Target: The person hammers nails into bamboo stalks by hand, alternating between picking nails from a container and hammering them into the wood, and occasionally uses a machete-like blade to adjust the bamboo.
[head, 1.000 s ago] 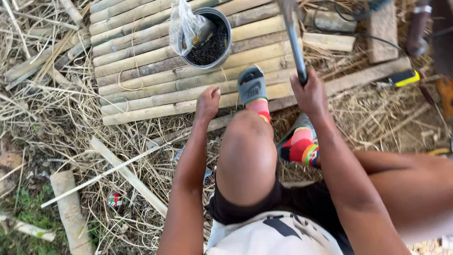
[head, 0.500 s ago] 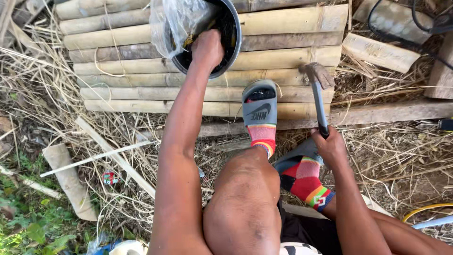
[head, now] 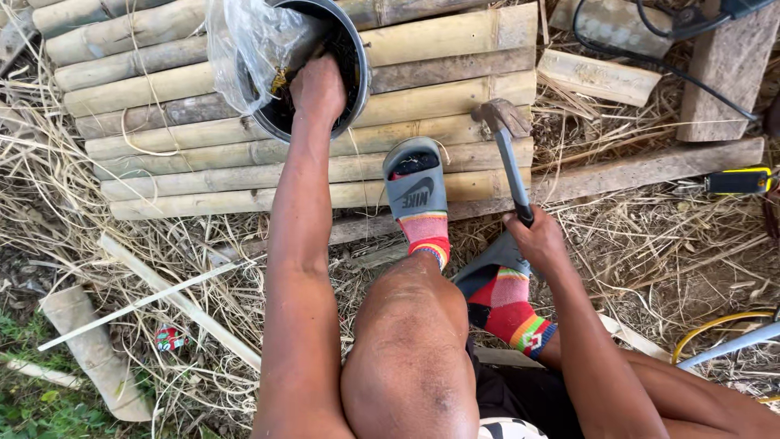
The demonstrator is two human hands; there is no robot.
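- Left hand [head: 318, 88] plunged into a round black bucket [head: 351, 50]; fingers buried among the dark contents, so apart or together cannot be told.
- Bucket resting on a panel of split bamboo slats [head: 455, 39], with a crumpled clear plastic bag [head: 244, 49] spilling over its left rim, just beside the wrist.
- Right hand [head: 536, 240] wrapped shut around the lower end of a hammer [head: 508, 150], fingers clamped on the dark handle.
- Hammer angled up and away from the fist, worn metal head hovering over or resting on the slats, well apart from the bucket; contact cannot be told.
- Left foot in a grey slide sandal [head: 416, 185] with a striped red sock, planted on the near edge of the slats, between the two arms.
- Right foot in a matching striped sock [head: 512, 309] tucked just below the right fist.
- Dry straw [head: 666, 252] littering the ground all round.
- Wooden plank [head: 650, 167] lying to the right of the panel, a yellow-and-black tool [head: 738, 180] beyond its end.
- Black cable [head: 650, 57] trailing across the top right.
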